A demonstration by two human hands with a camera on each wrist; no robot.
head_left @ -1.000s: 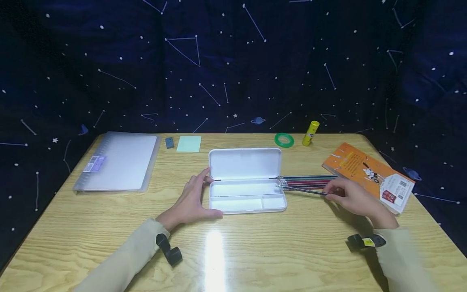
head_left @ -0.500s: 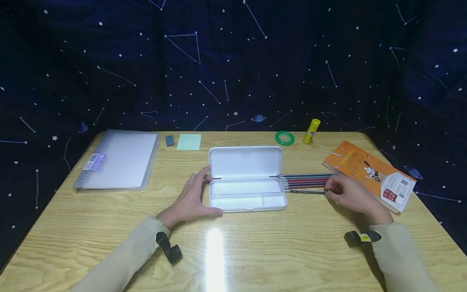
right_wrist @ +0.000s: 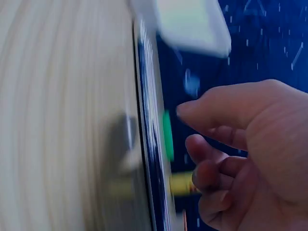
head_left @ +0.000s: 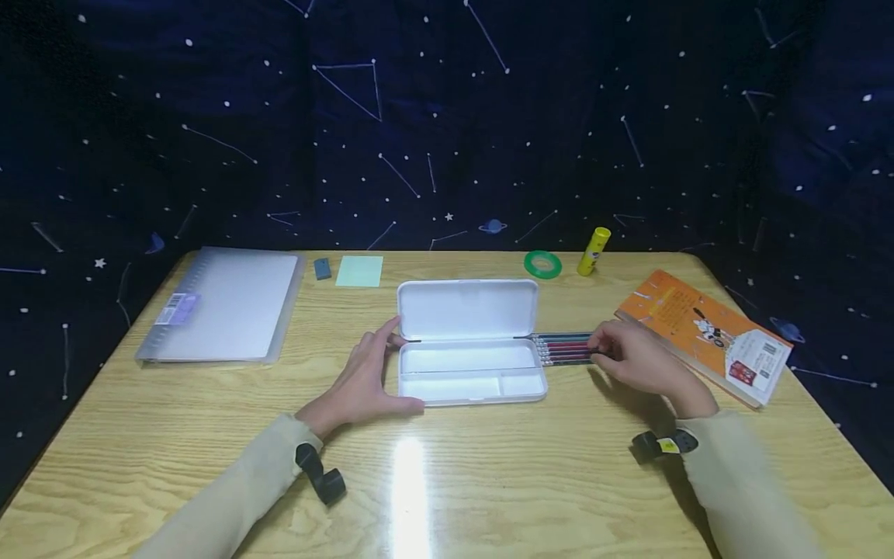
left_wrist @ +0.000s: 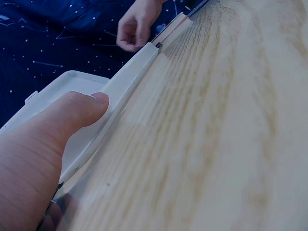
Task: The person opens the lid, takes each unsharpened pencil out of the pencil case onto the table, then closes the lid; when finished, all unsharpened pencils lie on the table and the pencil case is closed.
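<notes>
An open white pencil case [head_left: 468, 365] lies in the middle of the wooden table [head_left: 489, 481], lid raised, its compartments bare. My left hand [head_left: 366, 376] rests against its left end, with the thumb [left_wrist: 62, 125] lying along the case's rim [left_wrist: 125, 91]. Several coloured pencils [head_left: 562, 349] lie side by side just right of the case. My right hand [head_left: 632, 361] hovers over their right ends, fingertips at the pencils. In the blurred right wrist view its fingers [right_wrist: 216, 168] are loosely curled, apart from the thumb, with nothing between them.
A clear plastic folder [head_left: 223, 307] lies at the far left, with a blue eraser [head_left: 322, 269] and a green sticky pad [head_left: 359, 272] beside it. A green tape roll [head_left: 543, 265] and a yellow glue stick [head_left: 594, 251] stand at the back. An orange book [head_left: 705, 334] lies right of my right hand.
My right hand laid a dark pencil beside the others, let it go, then slid left over the row toward the case. The left hand stayed put.
</notes>
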